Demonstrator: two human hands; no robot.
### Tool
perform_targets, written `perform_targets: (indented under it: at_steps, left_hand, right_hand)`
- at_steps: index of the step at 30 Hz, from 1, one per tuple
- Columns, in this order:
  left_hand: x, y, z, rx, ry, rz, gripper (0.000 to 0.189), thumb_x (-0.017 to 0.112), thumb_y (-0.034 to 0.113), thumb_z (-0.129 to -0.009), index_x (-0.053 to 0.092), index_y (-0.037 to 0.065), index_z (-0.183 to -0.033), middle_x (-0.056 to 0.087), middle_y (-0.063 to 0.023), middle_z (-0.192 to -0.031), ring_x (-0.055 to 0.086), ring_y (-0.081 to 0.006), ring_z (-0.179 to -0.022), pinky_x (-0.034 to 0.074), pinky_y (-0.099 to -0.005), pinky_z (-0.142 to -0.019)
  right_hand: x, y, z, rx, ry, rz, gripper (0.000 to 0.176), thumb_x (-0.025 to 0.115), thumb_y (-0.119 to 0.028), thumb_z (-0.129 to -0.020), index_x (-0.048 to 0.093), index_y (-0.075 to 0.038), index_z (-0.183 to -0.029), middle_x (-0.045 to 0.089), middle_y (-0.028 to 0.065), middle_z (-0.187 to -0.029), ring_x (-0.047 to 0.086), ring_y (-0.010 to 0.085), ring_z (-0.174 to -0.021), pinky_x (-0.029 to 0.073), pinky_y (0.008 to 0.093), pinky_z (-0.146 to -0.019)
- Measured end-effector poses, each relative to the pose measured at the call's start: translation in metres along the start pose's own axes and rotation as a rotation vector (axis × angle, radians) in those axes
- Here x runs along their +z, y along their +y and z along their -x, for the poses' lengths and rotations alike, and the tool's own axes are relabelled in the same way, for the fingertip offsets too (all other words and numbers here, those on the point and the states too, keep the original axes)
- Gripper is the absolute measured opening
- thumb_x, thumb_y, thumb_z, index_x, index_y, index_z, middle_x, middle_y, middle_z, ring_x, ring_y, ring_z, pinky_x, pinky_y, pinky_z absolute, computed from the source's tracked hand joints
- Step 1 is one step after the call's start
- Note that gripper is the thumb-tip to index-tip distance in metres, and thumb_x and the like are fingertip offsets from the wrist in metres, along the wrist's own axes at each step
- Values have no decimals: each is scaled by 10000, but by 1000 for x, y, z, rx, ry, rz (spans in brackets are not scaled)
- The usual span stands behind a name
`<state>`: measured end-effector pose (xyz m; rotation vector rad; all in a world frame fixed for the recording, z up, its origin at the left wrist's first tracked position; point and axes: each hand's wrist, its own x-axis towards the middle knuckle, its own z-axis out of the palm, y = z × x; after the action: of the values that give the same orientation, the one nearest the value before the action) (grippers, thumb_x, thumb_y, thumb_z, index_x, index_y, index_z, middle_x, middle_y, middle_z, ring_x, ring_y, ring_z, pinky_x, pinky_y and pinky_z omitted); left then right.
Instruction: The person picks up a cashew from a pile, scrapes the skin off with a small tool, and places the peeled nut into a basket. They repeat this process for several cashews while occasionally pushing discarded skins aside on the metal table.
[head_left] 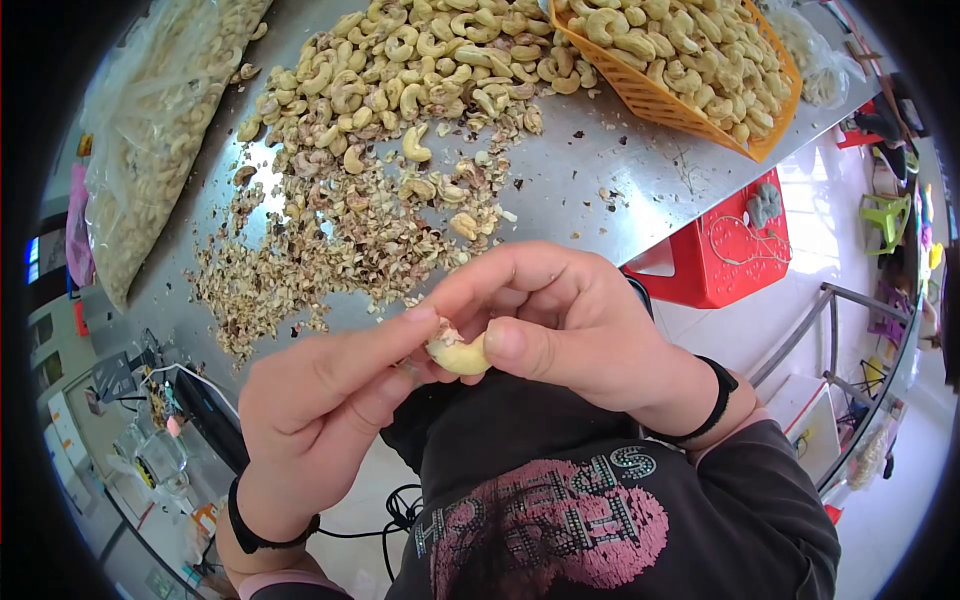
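Note:
A pale yellow, curved cashew nut point(460, 354) is held in front of my body, just off the table's near edge. My right hand point(590, 320) grips it, the thumb pressed on its right end and the fingers curled behind. At the nut's left end, where a bit of brownish skin point(447, 331) clings, my left hand point(335, 395) closes with its fingertips against it. Beyond my hands, flakes of peeled skin point(300, 250) cover the metal table point(600, 215). A heap of cashew nuts point(400, 70) lies behind the flakes.
An orange plastic basket point(660, 105) full of cashews sits at the back right. On the left lies a large clear bag point(160, 140) of nuts. A red stool point(735, 250) with a grey lump and string stands beside the table's right edge.

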<state>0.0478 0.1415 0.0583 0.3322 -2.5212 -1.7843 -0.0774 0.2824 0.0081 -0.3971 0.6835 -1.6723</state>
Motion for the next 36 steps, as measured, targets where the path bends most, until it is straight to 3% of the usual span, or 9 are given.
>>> perform_targets:
  at_steps: [2, 9, 14, 15, 17, 20, 28, 32, 36]
  left_hand:
    - [-1, 2, 0, -5, -7, -15, 345, 548, -13, -753, 539, 52, -1091, 623, -95, -856, 612, -181, -738, 459, -236, -626]
    - [-4, 7, -2, 18, -69, -180, 465, 600, 20, -712, 478, 61, -1158, 627, -75, -848, 617, -180, -722, 460, -232, -617]
    - [-4, 8, -2, 33, -80, -165, 494, 615, 19, -691, 474, 65, -1162, 629, -71, -844, 620, -182, -703, 463, -237, -603]
    - [-4, 8, -2, 38, -91, -178, 480, 599, 42, -699, 464, 28, -1159, 623, -84, -799, 592, -152, -666, 444, -226, -597]
    - [-4, 8, -2, 42, -101, -189, 474, 584, 65, -706, 455, -10, -1156, 618, -96, -754, 564, -121, -630, 425, -216, -590]
    - [-3, 4, -3, 64, -106, -188, 514, 631, 35, -672, 476, 71, -1161, 627, -70, -818, 613, -197, -665, 458, -247, -564]
    - [7, -7, -2, 349, 127, -523, 424, 624, 11, -647, 563, 71, -1062, 622, -71, -796, 533, -167, -529, 392, -258, -460]
    - [7, -10, -2, 363, 142, -513, 396, 614, 11, -676, 564, 67, -1064, 618, -80, -790, 521, -168, -525, 394, -237, -467]
    - [4, -3, 4, -54, 159, -159, 335, 567, 40, -764, 536, 50, -1098, 618, -64, -812, 515, -95, -564, 394, -199, -502]
  right_hand:
    - [2, 0, -1, 20, 29, -68, 241, 565, -101, -808, 501, 7, -1013, 572, 50, -910, 538, 88, -827, 438, 211, -726]
    - [7, -2, 1, 63, 69, -15, 277, 622, -78, -760, 494, -11, -996, 561, 30, -894, 534, 78, -794, 436, 197, -695]
    - [4, 4, 0, -85, 8, 81, 301, 680, -54, -694, 511, -15, -940, 561, 19, -841, 531, 74, -731, 435, 213, -686]
    - [4, 3, 0, -84, 8, 81, 301, 680, -54, -694, 511, -15, -940, 561, 19, -841, 531, 74, -731, 435, 213, -686]
    - [2, 1, 1, -53, -26, 110, 421, 717, -19, -634, 492, 11, -989, 552, 66, -886, 524, 126, -810, 419, 270, -739]
    - [5, 5, 0, -114, 28, 107, 311, 702, -40, -662, 516, -13, -910, 564, 25, -821, 531, 86, -721, 432, 222, -675]
    - [8, 12, 1, -232, 84, 237, 300, 712, -46, -654, 509, -7, -872, 549, 34, -813, 522, 84, -712, 432, 210, -656]
    - [9, 17, 0, -254, 102, 242, 314, 708, -51, -662, 498, -4, -890, 543, 29, -812, 529, 83, -739, 439, 215, -672]
    - [9, 12, -1, -187, 93, 168, 320, 696, -55, -678, 494, 2, -919, 547, 32, -826, 533, 85, -770, 443, 218, -697]
